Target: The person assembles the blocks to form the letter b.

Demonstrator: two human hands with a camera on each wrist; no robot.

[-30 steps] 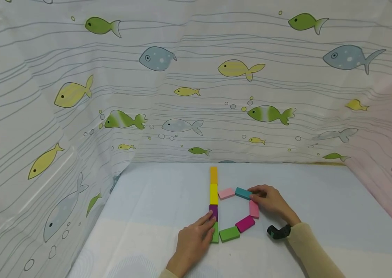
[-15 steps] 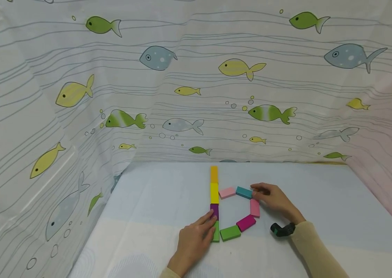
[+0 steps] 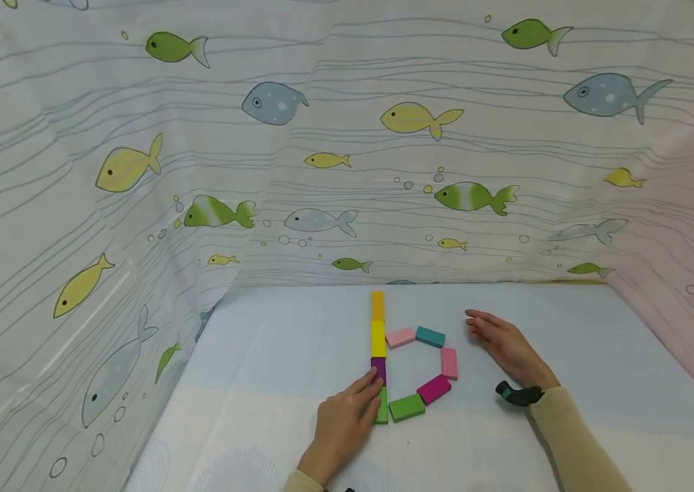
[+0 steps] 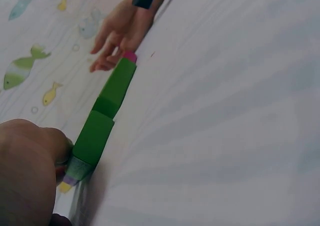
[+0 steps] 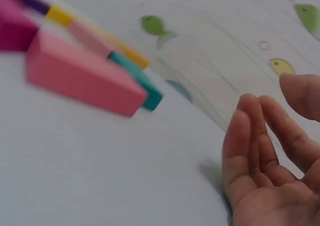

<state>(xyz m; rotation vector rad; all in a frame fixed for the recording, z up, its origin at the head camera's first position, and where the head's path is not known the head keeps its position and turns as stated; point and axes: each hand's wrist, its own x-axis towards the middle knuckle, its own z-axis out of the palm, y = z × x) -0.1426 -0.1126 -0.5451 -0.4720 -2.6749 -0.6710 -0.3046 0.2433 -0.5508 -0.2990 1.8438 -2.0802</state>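
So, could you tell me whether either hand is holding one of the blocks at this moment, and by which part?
Neither grips one. The left hand rests its fingertips on the green block in the column; the right hand is open, apart from the blocks.

Bright even light; wrist views blurred, dimmer.

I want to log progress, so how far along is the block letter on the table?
Looks nearly done: a straight column of orange, yellow, purple and green blocks, with a loop of light pink, teal, pink, magenta and green blocks on its right side. In hand: the left hand rests on the column's lower end. The right hand is open, touching no block. No loose blocks show; perhaps only small straightening is left.
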